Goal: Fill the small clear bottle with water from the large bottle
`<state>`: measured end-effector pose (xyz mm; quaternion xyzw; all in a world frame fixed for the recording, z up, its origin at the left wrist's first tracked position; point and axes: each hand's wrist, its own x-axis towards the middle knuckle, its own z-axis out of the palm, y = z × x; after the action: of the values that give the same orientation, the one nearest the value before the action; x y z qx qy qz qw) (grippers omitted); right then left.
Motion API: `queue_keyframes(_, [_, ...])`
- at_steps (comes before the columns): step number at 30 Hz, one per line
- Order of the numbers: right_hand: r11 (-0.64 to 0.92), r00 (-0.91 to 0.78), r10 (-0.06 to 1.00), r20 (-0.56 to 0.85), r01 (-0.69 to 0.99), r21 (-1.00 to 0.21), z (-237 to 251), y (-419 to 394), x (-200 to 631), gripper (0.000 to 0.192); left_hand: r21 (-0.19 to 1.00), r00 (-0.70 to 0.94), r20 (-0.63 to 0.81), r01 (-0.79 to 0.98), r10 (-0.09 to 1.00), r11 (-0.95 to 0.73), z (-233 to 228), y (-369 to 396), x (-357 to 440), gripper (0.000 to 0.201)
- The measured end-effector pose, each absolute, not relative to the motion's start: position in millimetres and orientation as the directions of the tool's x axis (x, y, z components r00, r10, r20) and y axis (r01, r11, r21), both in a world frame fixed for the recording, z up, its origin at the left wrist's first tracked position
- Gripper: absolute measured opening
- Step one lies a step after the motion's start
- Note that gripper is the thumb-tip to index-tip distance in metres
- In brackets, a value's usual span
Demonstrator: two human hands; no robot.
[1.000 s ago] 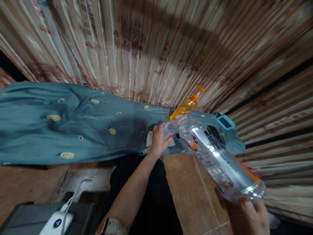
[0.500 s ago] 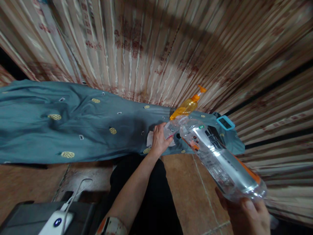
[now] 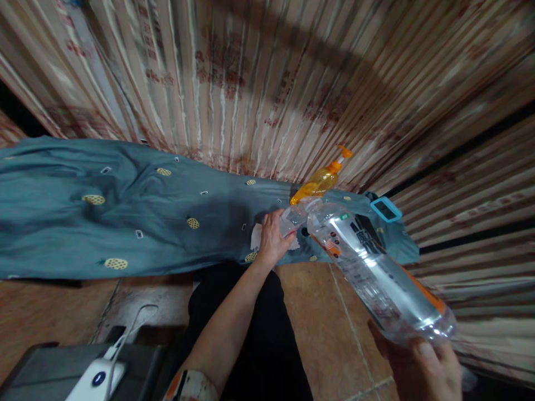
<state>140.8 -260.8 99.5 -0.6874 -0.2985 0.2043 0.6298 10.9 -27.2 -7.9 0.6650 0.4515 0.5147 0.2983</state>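
Observation:
My right hand (image 3: 418, 367) grips the base of a large clear plastic water bottle (image 3: 376, 273), tilted with its neck pointing away and down. The bottle's mouth meets a small clear cup-like container (image 3: 292, 218) that my left hand (image 3: 272, 239) holds on the teal cloth (image 3: 125, 211). A white tissue (image 3: 256, 236) lies under my left hand. An orange pump bottle (image 3: 320, 181) stands just behind the container.
The teal patterned cloth covers a low surface along a striped curtain (image 3: 267, 83). A light-blue framed device (image 3: 385, 209) lies at the cloth's right end. Brown floor tiles (image 3: 326, 328) lie below. A white power bank with cable (image 3: 98, 379) rests on a dark box at bottom left.

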Motion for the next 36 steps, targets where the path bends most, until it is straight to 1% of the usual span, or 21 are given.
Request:
queue_keyframes(3, [-0.010,0.714,0.691,0.114,0.167,-0.986,100.2,-261.0,140.7,0.053,0.864,0.064,0.409,0.295,0.910,-0.409,-7.0,-27.6,10.6,0.056])
queue_keyframes(6, [-0.014,0.717,0.688,0.110,0.164,-0.986,100.5,-261.4,140.2,0.051,0.865,0.068,0.402,0.299,0.913,-0.403,-5.8,-28.0,10.2,0.056])
queue_keyframes(11, [-0.025,0.750,0.651,0.119,0.178,-0.984,101.8,-260.1,137.2,0.057,0.862,0.070,0.405,0.304,0.912,-0.406,-5.2,-28.0,10.2,0.057])
queue_keyframes(16, [-0.011,0.786,0.615,0.069,0.096,-0.995,101.0,-258.4,134.6,0.061,0.858,0.066,0.413,0.305,0.908,-0.413,-6.1,-27.7,10.2,0.058])
queue_keyframes(21, [0.021,0.769,0.635,0.078,0.083,-0.996,101.2,-256.5,133.7,0.067,0.858,0.078,0.406,0.312,0.911,-0.409,-6.4,-27.6,9.7,0.057])
queue_keyframes(26, [0.032,0.764,0.638,0.100,0.103,-0.994,100.3,-256.8,134.7,0.059,0.853,0.064,0.425,0.307,0.903,-0.423,-8.9,-27.0,11.2,0.058])
queue_keyframes(29, [0.016,0.760,0.643,0.099,0.116,-0.993,98.4,-258.0,137.1,0.059,0.851,0.047,0.434,0.305,0.900,-0.427,-10.2,-26.5,12.3,0.058])
queue_keyframes(33, [0.010,0.761,0.644,0.074,0.088,-0.996,97.1,-259.0,139.7,0.060,0.851,0.049,0.434,0.305,0.900,-0.427,-10.1,-26.2,12.4,0.059])
queue_keyframes(36, [0.013,0.745,0.663,0.077,0.092,-0.996,97.8,-259.6,139.5,0.056,0.852,0.046,0.431,0.306,0.901,-0.424,-9.7,-26.2,12.2,0.059])
